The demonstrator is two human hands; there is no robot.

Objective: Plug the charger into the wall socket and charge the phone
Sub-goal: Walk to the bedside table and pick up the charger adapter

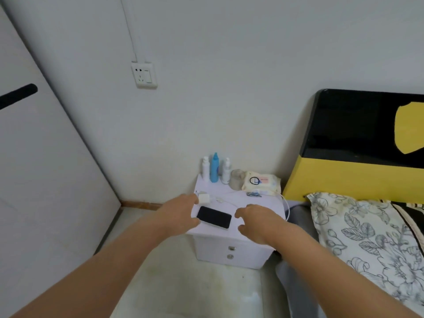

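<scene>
A black phone (214, 217) lies flat near the front of the white bedside cabinet (231, 247). Just behind it sits a white charger block (203, 198), and its white cable (285, 203) trails right and drops over the cabinet's edge. My left hand (181, 213) hovers at the phone's left end, fingertips close to the charger, fingers apart and holding nothing. At the phone's right end my right hand (257, 220) is spread, with nothing in it. The white wall socket (144, 75) is high on the wall at the upper left, with nothing plugged in.
Three bottles (214, 168), a clear jar (237, 180) and a pack of wipes (261, 181) stand at the back of the cabinet. A bed with a black and yellow headboard (358, 143) and a flowered pillow (367, 232) lies right. A white wardrobe (34, 168) stands left.
</scene>
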